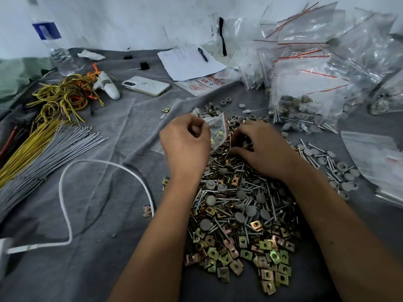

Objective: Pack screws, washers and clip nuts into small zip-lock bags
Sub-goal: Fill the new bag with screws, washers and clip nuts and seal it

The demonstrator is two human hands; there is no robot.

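Cloth (104, 205), grey and rumpled, covers the table under everything I work on. Filled bags (322, 68) with red zip strips are stacked at the far right, against the wall. The pile (237, 214) of loose hardware runs from under my wrists back toward me: clip nuts (257, 256) thickest at the near edge, screws (229, 199) and grey washers (242, 195) mixed through the middle. More screws lie scattered to the right of it. My left hand (185, 144) is curled and pinches the rim of a small bag (218, 131), which stands tilted with its red-edged mouth opening rightward; a few grey washers already show inside. My right hand (261, 147) rests on the far end of the pile just beside that mouth, fingers bent down into the parts; whether they have hold of a piece I cannot tell. The mouth faces my right hand and nearly touches it, so I judge whatever it lifts need only travel a short way left into the bag.
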